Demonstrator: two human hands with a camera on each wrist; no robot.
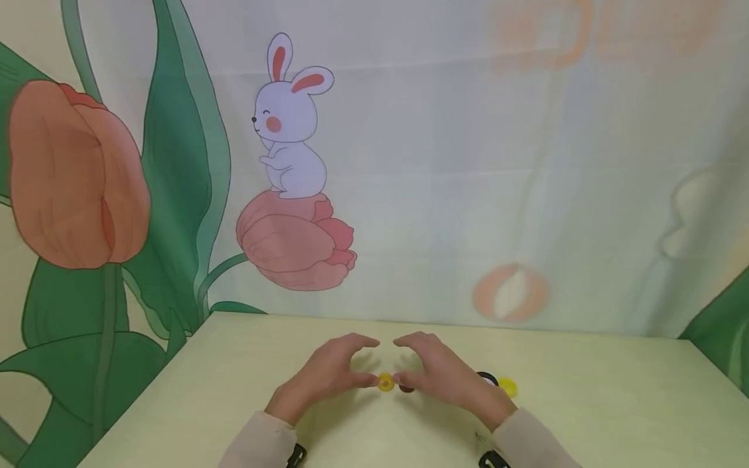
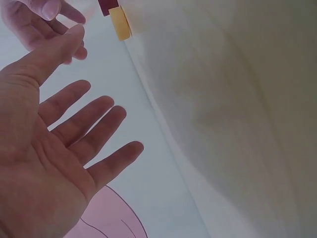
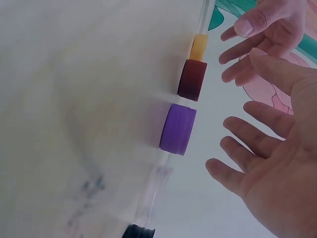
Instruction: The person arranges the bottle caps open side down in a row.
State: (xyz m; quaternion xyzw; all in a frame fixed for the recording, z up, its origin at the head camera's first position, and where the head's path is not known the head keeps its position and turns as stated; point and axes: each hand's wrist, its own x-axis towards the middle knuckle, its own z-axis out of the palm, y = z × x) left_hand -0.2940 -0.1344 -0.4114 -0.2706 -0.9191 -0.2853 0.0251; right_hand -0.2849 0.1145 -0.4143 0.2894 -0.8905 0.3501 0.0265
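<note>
My left hand (image 1: 330, 372) and right hand (image 1: 440, 373) face each other low over the table, fingers spread and lightly bent, nothing held in either. Between the thumbs sits a small yellow bottle cap (image 1: 385, 381); the left thumb tip overlaps its edge in the head view. Right beside it is a dark red cap (image 1: 406, 389), partly covered by the right thumb there. The right wrist view shows the yellow cap (image 3: 198, 47), the dark red cap (image 3: 192, 80) and a ribbed purple cap (image 3: 178, 129) in a row. The right hand hides the purple cap from the head camera.
Past the right wrist lie a black-rimmed cap (image 1: 487, 377) and a bright yellow cap (image 1: 508, 387). A clear ribbed cap (image 3: 152, 193) and a black cap (image 3: 138, 231) continue the row. Behind the pale table (image 1: 614, 390) hangs a printed cloth (image 1: 421, 195) with tulips and a rabbit.
</note>
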